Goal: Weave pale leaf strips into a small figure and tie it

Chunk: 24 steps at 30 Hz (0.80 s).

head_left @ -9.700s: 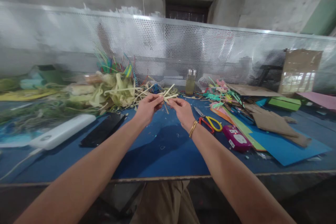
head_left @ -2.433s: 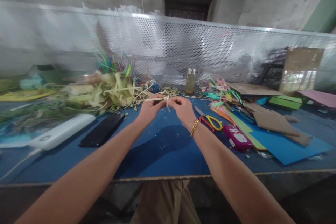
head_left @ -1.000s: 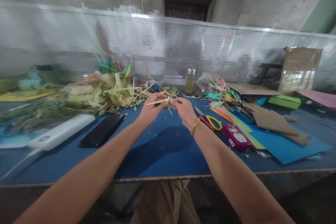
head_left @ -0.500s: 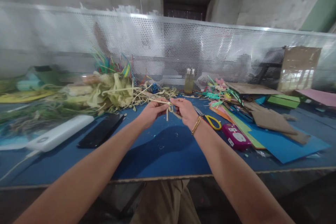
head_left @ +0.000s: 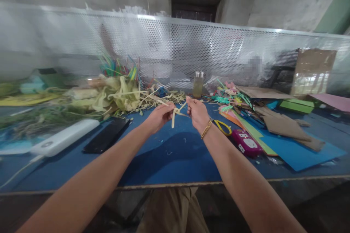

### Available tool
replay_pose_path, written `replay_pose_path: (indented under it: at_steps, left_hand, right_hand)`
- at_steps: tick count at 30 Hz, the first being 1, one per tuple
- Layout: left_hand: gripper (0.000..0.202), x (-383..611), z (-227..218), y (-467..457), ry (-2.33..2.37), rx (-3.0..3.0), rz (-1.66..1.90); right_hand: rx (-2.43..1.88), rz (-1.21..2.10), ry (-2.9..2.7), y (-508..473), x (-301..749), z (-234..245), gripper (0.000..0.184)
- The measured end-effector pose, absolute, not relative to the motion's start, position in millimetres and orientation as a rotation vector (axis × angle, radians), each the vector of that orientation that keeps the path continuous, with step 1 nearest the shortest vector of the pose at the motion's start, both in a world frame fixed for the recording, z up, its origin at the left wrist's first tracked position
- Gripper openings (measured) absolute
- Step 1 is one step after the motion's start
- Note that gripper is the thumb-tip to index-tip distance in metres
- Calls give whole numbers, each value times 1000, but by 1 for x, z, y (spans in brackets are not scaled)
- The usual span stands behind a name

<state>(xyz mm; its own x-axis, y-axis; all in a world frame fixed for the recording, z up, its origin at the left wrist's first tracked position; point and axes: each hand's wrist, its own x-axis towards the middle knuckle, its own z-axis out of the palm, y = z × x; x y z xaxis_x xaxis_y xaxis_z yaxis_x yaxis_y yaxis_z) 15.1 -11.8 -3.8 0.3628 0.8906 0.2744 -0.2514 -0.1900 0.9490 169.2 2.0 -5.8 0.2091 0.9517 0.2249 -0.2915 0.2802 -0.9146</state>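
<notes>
Pale yellow-green strips, like dried husk or leaf, cross in a small knot held above the blue table. My left hand pinches the strips just left of the knot; one end hangs down below its fingertips. My right hand is closed on another strip end, drawn up and to the right of the knot. A gold bracelet circles the right wrist. Behind the hands lies a heap of similar pale husks and loose strips.
A black phone and a white power strip lie at left. Yellow-handled scissors, a purple device, coloured paper and cardboard are at right. A bottle stands before the perforated metal screen.
My right hand has moved right, away from the left, stretching a strip between them. The knot shows more openly. My left hand has shifted only slightly.
</notes>
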Motion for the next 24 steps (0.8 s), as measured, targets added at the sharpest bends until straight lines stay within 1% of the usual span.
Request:
replay_pose_path:
  at_steps: [3, 7, 16, 18, 21, 24]
  left_hand:
    - [26, 16, -7, -10, 692, 1401, 1200]
    - [22, 15, -10, -5, 779, 1519, 1157]
    - [17, 14, -10, -6, 702, 1559, 1103]
    - [18, 15, -12, -5, 695, 1555, 1111]
    - [26, 15, -13, -3, 706, 1484, 1199]
    - [19, 13, -13, 0, 695, 1410, 1256]
  right_hand:
    - [-848, 1033, -992, 2, 167, -8, 37]
    - [-819, 1004, -1027, 3, 166, -9, 38]
    - [-933, 818, -988, 0, 168, -4, 40]
    - [-943, 778, -990, 0, 170, -2, 38]
    - [-970, 726, -1037, 0, 175, 0, 36]
    - [-1037, 651, -1136, 2, 180, 0, 30]
